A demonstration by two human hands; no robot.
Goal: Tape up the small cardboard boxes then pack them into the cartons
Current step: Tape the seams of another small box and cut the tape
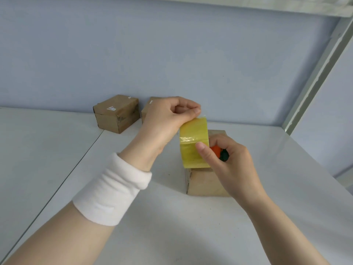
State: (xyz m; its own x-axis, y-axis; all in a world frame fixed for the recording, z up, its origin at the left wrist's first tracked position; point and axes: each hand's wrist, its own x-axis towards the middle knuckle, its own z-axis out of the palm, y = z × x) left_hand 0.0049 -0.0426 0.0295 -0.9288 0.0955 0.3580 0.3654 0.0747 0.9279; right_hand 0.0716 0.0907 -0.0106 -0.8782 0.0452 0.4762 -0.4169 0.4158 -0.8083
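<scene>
A small cardboard box (205,181) stands on the white table (152,217) in front of me. Above it my right hand (229,165) grips a roll of yellowish tape (193,155) with an orange and dark green core. My left hand (168,119), with a white wristband on the forearm, pinches the free end of the tape strip (194,129) and holds it up from the roll. Two more small cardboard boxes sit at the back near the wall: one (117,113) with a label on top, the other (147,110) mostly hidden behind my left hand.
A pale blue wall rises right behind the table. A white metal shelf post (315,73) slants up at the right, with a shelf edge along the top. A seam between two tabletops (63,180) runs diagonally at the left. No cartons are in view.
</scene>
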